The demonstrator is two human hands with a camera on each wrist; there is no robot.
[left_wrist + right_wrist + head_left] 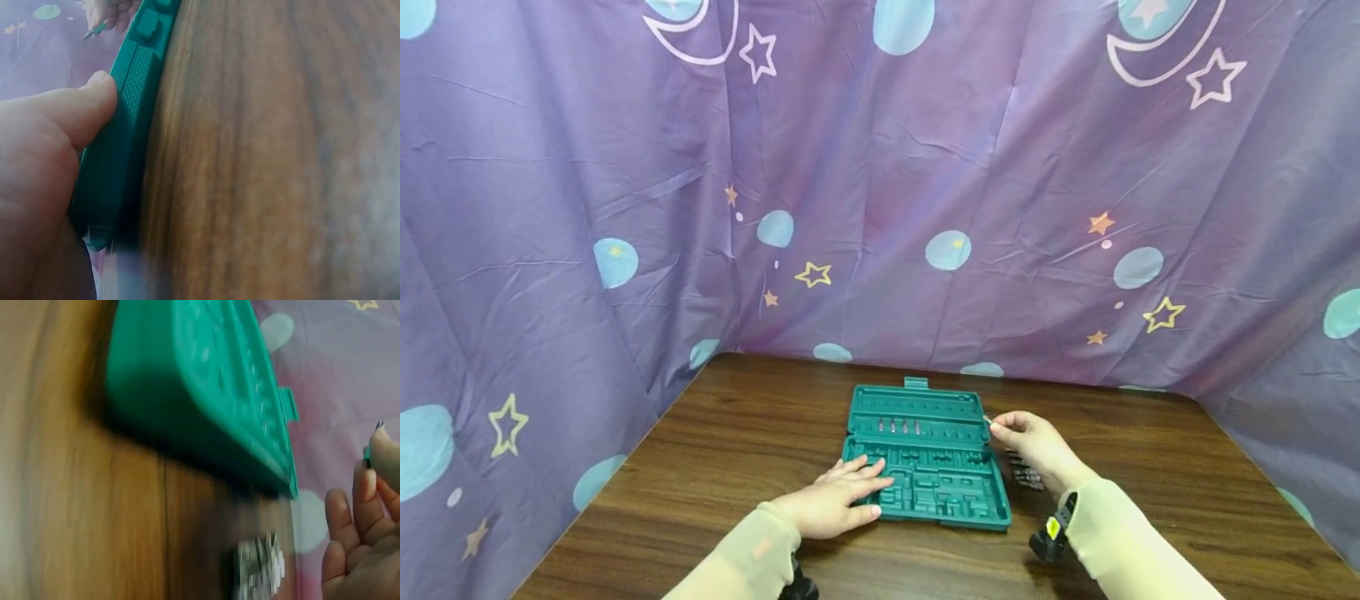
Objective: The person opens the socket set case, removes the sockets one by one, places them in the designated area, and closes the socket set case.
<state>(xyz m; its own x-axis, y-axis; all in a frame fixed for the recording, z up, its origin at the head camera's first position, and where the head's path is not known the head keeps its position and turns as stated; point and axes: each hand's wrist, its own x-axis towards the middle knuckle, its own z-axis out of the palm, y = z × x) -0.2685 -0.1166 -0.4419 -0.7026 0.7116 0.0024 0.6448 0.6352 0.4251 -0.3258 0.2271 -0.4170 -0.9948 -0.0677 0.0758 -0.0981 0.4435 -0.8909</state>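
Note:
A green plastic tool case (pixel 1004 500) lies opened flat on the table, its lid side away from me. My left hand (pixel 835 504) rests on the case's near left part with fingers spread. In the left wrist view the left thumb (pixel 97 103) lies along the case's front edge. Beside the lid's right edge, my right hand (pixel 1033 446) pinches a small metal bit (pixel 987 420) between thumb and fingertips. A green band on that bit (pixel 367 453) shows in the right wrist view. Several small pinkish bits (pixel 893 427) stand in a row in the lid.
Several metal pieces (pixel 1026 473) lie grouped on the table right of the case, under my right hand. The wooden table (pixel 752 433) reaches back to a purple curtain (pixel 880 167) with moons and stars. A latch (pixel 916 382) sticks out from the lid's far edge.

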